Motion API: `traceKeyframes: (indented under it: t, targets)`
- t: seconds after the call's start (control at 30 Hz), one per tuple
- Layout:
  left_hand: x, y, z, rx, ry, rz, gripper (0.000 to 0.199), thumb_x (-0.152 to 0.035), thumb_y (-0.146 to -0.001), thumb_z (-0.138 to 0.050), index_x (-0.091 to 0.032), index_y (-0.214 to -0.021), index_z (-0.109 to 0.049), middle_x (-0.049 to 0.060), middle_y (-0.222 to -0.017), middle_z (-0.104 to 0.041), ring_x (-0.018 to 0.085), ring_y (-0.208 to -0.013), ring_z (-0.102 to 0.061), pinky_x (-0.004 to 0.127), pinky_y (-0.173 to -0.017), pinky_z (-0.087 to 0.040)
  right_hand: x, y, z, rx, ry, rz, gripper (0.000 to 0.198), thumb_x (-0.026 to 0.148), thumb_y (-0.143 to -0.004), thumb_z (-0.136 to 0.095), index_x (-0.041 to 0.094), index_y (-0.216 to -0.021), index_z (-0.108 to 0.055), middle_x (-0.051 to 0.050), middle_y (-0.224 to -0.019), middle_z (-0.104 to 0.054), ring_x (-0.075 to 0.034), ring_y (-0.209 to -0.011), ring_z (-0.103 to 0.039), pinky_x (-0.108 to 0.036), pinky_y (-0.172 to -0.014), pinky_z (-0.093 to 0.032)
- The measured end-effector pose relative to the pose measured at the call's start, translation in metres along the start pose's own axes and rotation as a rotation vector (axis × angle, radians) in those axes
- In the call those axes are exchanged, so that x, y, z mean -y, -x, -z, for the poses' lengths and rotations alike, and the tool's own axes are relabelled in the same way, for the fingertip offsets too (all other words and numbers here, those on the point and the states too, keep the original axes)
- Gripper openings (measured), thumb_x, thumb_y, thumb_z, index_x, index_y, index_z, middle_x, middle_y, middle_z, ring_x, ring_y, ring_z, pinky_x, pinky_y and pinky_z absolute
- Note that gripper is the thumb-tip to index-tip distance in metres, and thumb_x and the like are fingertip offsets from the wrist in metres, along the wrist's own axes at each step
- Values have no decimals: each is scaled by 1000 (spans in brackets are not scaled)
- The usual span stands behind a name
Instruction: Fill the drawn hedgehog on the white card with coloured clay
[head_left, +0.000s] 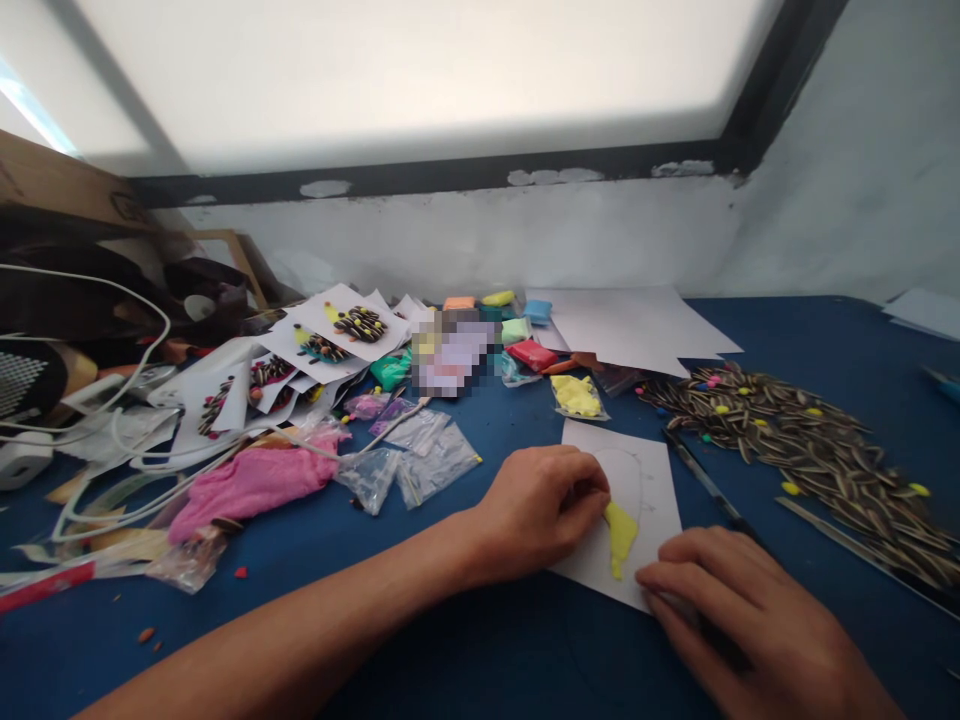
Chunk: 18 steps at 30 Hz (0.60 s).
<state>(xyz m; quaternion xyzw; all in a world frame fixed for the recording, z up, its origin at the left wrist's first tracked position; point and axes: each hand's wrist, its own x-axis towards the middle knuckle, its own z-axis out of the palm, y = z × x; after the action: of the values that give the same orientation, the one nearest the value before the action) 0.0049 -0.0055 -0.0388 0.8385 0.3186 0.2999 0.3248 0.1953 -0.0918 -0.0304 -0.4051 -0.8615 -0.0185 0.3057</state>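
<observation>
A small sheet of white paper (660, 500) lies on the blue table, with a faint pencil outline on its upper part. Stuck on it is a flat, pointed piece of yellow modelling clay (622, 538). My left hand (547, 505) is closed, its thumb and fingertips pinched at the upper left end of this clay. Just right of the clay, my right hand (757, 615) rests by the paper's lower right edge, its thumb and forefinger tips close together. Anything between those tips is hidden. An open packet of yellow clay (577, 397) lies beyond the paper.
Striped sunflower seeds (810, 440) are heaped on the right, dotted with coloured clay balls. A pen (705, 475) and tweezers (855, 545) lie before them. Finished seed pictures (360, 325), pink cloth (262, 480), cables and plastic bags (439, 465) crowd the left. More clay packets (532, 355) stand behind.
</observation>
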Motion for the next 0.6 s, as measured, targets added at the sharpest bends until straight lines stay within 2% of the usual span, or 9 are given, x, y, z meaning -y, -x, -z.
traceKeyframes:
  t: [0.1,0.23,0.6]
  targets:
    - [0,0,-1,-1,-12,-10,9,-9,-81,-57,-13,-79,-65,1,-72,-62,10,-62,-52,20,-58,-39,1,-2,1,44,-50,-40,17,12,-89,-51,21,-91,-65,-2,-79,-65,-13,-72,-65,-22,-63,-54]
    - [1,1,-2,0,-31,-22,9,-10,-82,-57,-14,-80,-65,1,-73,-62,11,-64,-53,21,-59,-40,6,-8,0,2,-78,-56,22,11,-89,-47,21,-89,-67,-1,-75,-65,-12,-69,-65,-20,-61,-55]
    - [2,1,-2,-5,-11,-29,9,-10,-82,-56,-13,-79,-64,1,-72,-61,11,-63,-52,21,-59,-38,7,-7,-3,12,-74,-13,24,8,-88,-47,19,-90,-68,-3,-77,-65,-12,-70,-65,-21,-63,-55]
